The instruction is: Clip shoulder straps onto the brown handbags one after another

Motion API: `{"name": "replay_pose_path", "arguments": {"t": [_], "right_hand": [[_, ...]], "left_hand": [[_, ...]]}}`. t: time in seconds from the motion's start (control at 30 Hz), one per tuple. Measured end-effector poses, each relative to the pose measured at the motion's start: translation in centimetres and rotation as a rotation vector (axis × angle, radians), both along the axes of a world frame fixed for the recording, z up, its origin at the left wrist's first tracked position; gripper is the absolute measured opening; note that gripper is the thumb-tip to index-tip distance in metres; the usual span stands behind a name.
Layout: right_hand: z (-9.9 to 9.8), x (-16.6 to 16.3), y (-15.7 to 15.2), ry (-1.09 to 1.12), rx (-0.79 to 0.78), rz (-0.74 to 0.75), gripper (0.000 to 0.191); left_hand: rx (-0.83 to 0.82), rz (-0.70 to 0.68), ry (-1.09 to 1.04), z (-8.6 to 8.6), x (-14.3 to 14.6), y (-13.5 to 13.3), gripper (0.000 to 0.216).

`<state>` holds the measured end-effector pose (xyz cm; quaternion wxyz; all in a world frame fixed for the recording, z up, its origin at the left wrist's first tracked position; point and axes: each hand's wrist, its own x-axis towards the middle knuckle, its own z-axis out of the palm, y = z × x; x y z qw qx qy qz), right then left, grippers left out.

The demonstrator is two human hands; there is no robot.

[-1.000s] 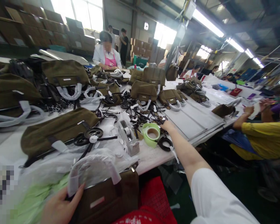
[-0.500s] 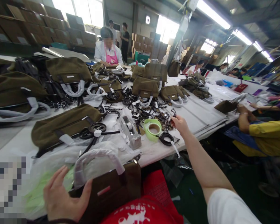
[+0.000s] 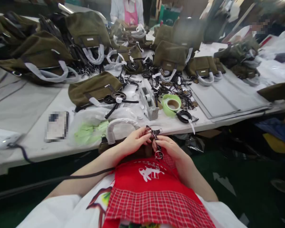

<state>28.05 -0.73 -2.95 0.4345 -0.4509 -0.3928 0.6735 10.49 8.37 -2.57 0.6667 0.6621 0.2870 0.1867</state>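
Observation:
My left hand point(image 3: 138, 140) and my right hand point(image 3: 169, 146) meet above my lap. Both pinch a dark braided strap charm point(image 3: 158, 147) with a metal ring at its lower end. The charm's upper end pokes out past my left fingertips. Behind my hands, against the table edge, is an olive handbag point(image 3: 104, 147), mostly hidden by my arms. Its wrapped handle point(image 3: 110, 134) arches up over the table. A heap of similar dark charms point(image 3: 186, 98) lies on the table, beyond the light green tape roll point(image 3: 172, 104).
A tape dispenser point(image 3: 148, 103) stands left of the tape roll, and a coiled black strap point(image 3: 184, 116) lies near the edge. Several olive handbags point(image 3: 95, 87) cover the table. A phone point(image 3: 56, 126) lies at left beside a plastic bag point(image 3: 90, 129). A co-worker in a pink apron point(image 3: 130, 12) is opposite.
My right hand has come back from the charm heap to my lap with a charm. My left hand has left its spread position by the handbag and joined it. The view has tilted down.

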Motion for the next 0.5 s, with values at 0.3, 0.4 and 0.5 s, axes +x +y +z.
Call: {"name": "replay_pose_path", "arguments": {"t": [0.3, 0.4, 0.5], "right_hand": [[0.2, -0.4, 0.3, 0.102, -0.066, -0.336, 0.03], [0.3, -0.1, 0.6, 0.11, -0.034, -0.447, 0.03], [0.3, 0.3, 0.7, 0.084, -0.002, -0.501, 0.03]], "left_hand": [[-0.143, -0.012, -0.065, 0.2, -0.5, -1.0, 0.033], [-0.245, -0.083, -0.105, 0.5, -0.5, -1.4, 0.033], [-0.34, -0.091, -0.088, 0.2, -0.3, -1.6, 0.034]]}}
